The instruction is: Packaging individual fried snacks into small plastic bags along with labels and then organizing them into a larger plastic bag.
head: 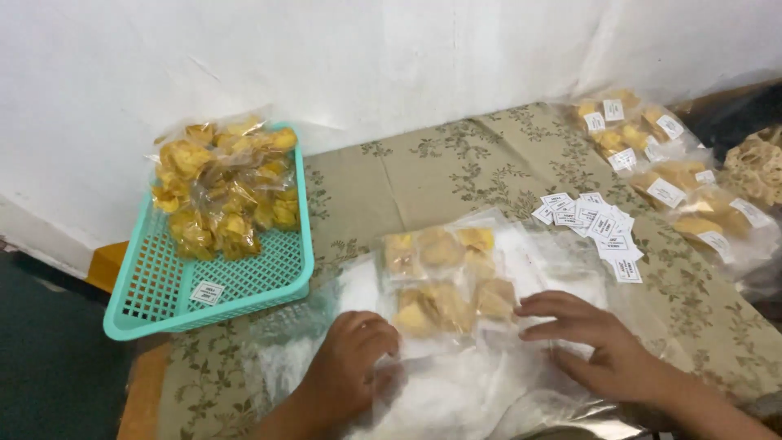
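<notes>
A clear plastic bag of yellow chips [446,279] lies flat on a pile of clear plastic sheets [456,391] on the table. My left hand [352,363] is curled, its fingers pressing down on the bag's near-left edge. To the right, my right hand [599,342] lies flat with its fingers spread, fingertips touching the bag's right edge.
A turquoise plastic basket [163,289] at the left holds several chip bags [224,183] and one white label. Loose white labels [599,224] lie behind my right hand. Labelled chip bags [668,171] are stacked at the far right. A floral tablecloth [407,175] covers the table beside a white wall.
</notes>
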